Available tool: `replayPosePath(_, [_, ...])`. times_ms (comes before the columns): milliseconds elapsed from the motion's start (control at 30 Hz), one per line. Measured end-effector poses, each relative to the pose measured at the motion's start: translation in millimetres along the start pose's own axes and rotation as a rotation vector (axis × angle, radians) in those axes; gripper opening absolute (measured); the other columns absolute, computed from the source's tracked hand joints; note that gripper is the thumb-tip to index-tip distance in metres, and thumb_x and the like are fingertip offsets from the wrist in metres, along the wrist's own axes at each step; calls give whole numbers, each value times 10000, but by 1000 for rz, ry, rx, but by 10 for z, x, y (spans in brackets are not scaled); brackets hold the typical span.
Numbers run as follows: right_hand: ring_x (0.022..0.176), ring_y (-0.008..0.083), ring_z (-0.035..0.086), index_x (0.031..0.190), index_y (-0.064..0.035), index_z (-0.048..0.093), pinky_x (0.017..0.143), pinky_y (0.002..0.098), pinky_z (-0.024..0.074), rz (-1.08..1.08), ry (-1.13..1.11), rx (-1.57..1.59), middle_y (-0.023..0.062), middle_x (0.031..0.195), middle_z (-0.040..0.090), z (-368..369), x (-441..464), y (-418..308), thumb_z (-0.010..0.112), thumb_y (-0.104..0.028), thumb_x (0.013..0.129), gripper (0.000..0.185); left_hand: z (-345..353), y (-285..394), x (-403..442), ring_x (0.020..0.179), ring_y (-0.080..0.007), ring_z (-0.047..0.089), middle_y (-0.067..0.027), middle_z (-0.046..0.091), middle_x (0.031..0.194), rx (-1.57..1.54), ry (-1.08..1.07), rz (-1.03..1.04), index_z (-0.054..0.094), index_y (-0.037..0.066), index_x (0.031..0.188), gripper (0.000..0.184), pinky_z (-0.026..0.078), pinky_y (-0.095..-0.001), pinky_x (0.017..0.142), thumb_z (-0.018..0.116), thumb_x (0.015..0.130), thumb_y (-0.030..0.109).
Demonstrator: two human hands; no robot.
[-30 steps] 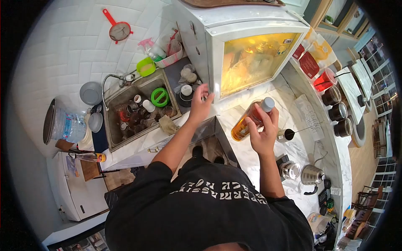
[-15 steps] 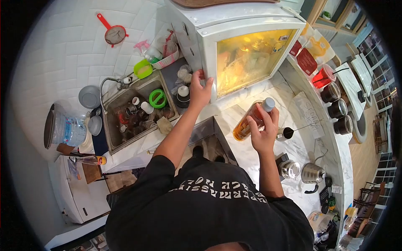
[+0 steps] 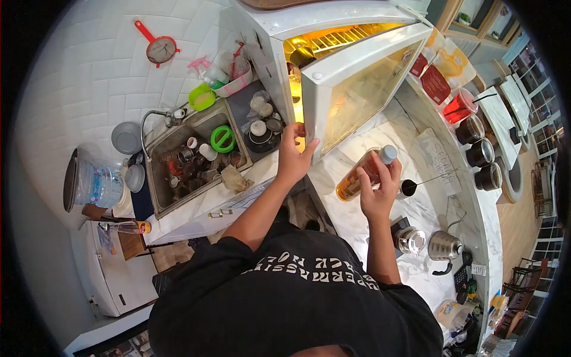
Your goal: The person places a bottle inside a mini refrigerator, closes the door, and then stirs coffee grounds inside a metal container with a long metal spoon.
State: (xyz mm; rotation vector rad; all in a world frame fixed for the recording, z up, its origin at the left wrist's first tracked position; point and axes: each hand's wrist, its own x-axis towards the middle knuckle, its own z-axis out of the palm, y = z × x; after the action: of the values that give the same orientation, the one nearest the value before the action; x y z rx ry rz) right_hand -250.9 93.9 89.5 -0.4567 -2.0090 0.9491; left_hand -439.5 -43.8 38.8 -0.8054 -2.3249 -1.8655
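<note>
A small white fridge has its glass door ajar, with yellow light and wire racks showing inside. At the left edge of the door, my left hand has its fingers closed on the door's edge. My right hand is wrapped round a bottle with a grey cap and amber liquid, tilted over the marble counter. Just right of that hand stands a small dark-topped cup with a thin rod.
A metal sink full of cups lies at the left, with a faucet behind it. A glass server and a steel kettle stand at the right. Several lidded jars line the ledge.
The fridge door has swung from shut to partly open. My left hand has moved down towards me with the door's edge. My right hand and the bottle have shifted slightly right.
</note>
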Motion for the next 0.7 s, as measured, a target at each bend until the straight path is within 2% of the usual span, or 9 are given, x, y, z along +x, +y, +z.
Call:
replayPosePath(100, [1180,341,639,1285,-63,745,1013,432,522,-6,-1,-45,179,1359,561,-33,-73,31,839,-54,833,462,-34,87,-144,1085,-187,641,-54,670,1134,-12,-106,-23,583,62,1246,405,494,-388,938,798,920,171])
replayPosePath(233, [1181,345,637,1286,-65,745,1007,431,524,-24,2,-67,188,1355,565,-70,-165,36,844,-54,829,468,40,136,-307,1086,-175,640,-46,680,1124,-157,-157,-30,608,73,1201,342,484,-376,942,787,924,162])
replayPosePath(367, [1188,353,631,1284,-64,745,1010,431,521,-23,5,-70,195,1347,568,-107,-260,26,849,-60,829,467,82,131,-433,1080,-160,644,-38,686,1145,-162,-248,-31,627,60,1202,269,485,-351,935,732,975,160])
replayPosePath(467, [1189,355,630,1283,-66,745,1011,430,521,-6,3,-53,196,1346,569,-129,-345,31,853,-64,829,467,121,42,-493,1087,-151,643,-34,685,1159,-292,-349,-146,631,49,1232,248,485,-323,933,692,1015,152])
replayPosePath(567, [1191,351,629,1281,-68,747,1009,431,523,-10,1,-77,197,1347,570,-170,-448,50,858,-62,825,469,137,-136,-526,1073,-138,661,-41,708,1126,-477,-316,-219,642,44,1246,268,488,-301,921,698,1021,178])
replayPosePath(700, [1202,348,621,1263,-70,753,1011,435,519,-38,22,-49,199,1353,570,-167,-567,25,866,-55,818,459,-54,-219,-533,1093,-145,659,-57,705,1133,-400,-250,-331,631,45,1272,267,491,-298,938,657,1056,201])
